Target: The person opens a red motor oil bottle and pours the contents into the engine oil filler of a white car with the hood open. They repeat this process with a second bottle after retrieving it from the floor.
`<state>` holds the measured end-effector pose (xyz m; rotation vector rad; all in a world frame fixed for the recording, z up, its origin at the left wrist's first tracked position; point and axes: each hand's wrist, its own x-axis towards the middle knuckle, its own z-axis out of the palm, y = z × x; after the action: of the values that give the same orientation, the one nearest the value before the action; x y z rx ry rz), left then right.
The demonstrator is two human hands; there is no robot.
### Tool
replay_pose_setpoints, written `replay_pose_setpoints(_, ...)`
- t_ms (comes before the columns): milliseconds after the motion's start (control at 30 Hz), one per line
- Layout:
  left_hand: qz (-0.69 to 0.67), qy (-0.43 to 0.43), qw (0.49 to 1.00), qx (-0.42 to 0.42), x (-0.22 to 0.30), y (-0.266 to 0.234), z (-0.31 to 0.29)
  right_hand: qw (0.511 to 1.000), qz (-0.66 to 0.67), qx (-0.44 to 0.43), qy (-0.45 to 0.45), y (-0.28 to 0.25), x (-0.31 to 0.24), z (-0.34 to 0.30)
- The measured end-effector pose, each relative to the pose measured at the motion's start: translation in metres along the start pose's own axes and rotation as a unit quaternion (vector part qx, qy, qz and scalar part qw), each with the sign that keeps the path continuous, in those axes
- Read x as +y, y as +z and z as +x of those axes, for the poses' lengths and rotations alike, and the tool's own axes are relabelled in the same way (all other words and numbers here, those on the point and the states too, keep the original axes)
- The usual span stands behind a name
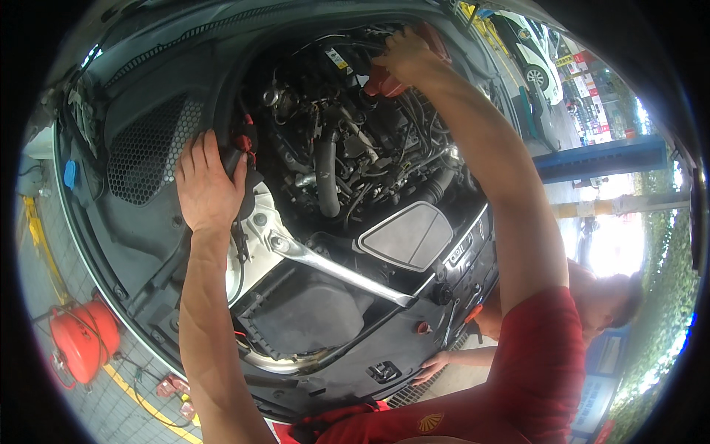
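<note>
Left hand (211,185): laid on the black rubber trim (222,111) at left of centre; fingers apart from the thumb, bent lightly over the edge. Right hand (408,58): set against a red item (388,83) at upper centre, beside the engine (362,137); kind of item not identifiable, and whether the fingers are clamped on it cannot be told.

Obstructions: part of the red item is covered by the right hand; the right side of the engine bay is crossed by the right forearm (481,148). The lower centre is spanned by a metal bar (340,272), smooth, silvery, slanted.

Surroundings: a honeycomb mesh (148,148), left; a ribbed-ended black hose (327,174), centre, curved; a flat dark cover (407,235), pale-edged, rounded at the corners; a black plastic box (303,318), matte, lower centre. A red rounded tank (85,339), glossy, is seen on the tiled floor, lower left. Another person (603,300) is seen at lower right; a white car (526,48), upper right.
</note>
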<state>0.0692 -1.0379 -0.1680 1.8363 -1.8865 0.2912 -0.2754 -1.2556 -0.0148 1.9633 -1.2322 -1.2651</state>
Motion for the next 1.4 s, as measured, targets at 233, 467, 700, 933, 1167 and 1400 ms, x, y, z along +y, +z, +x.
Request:
replay_pose_setpoints(233,-0.002,-0.002,1.0,-0.001,0.0,0.0,0.0,1.0,-0.018,-0.013,0.007,0.005,-0.004,0.001)
replay_pose_setpoints(467,0.005,0.002,1.0,0.005,0.0,-0.001,0.0,1.0,0.001,0.001,0.004,0.011,-0.004,0.004)
replay_pose_setpoints(700,0.003,0.002,1.0,0.004,-0.001,0.002,-0.001,1.0,-0.002,-0.001,0.011,0.007,-0.006,0.001)
replay_pose_setpoints(933,0.003,0.001,1.0,0.005,0.0,0.0,0.0,0.999,-0.014,-0.039,0.014,-0.001,-0.007,0.001)
replay_pose_setpoints(1167,-0.001,-0.002,1.0,-0.003,0.0,-0.001,0.0,0.999,-0.011,-0.037,0.012,-0.001,-0.009,0.003)
replay_pose_setpoints(1400,0.002,-0.003,1.0,-0.004,0.0,0.0,-0.001,1.0,-0.015,-0.026,0.006,0.005,-0.009,0.002)
